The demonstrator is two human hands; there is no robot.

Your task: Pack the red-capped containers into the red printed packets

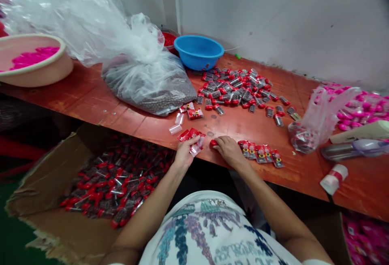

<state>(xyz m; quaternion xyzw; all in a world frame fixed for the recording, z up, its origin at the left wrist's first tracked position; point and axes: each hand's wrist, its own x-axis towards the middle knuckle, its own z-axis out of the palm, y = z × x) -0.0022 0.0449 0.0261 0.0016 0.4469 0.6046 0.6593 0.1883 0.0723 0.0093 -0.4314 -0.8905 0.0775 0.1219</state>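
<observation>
My left hand (184, 151) is closed on a small clear sleeve with a red label (197, 145) at the front edge of the red-brown table (91, 99). My right hand (228, 150) pinches a small red-capped tube (214, 143) just beside it. A row of labelled tubes (260, 153) lies flat to the right of my right hand. A few loose sleeves and labels (188, 115) lie just beyond my left hand. A heap of red-capped tubes (240, 88) is spread further back.
A cardboard box (60, 224) of finished tubes sits below the table at left. A clear bag of dark pellets (152, 86), a blue bowl (199, 52), a beige basin with pink pieces (33, 60), pink capsules (361, 109) and a tape roll (333, 178) are around.
</observation>
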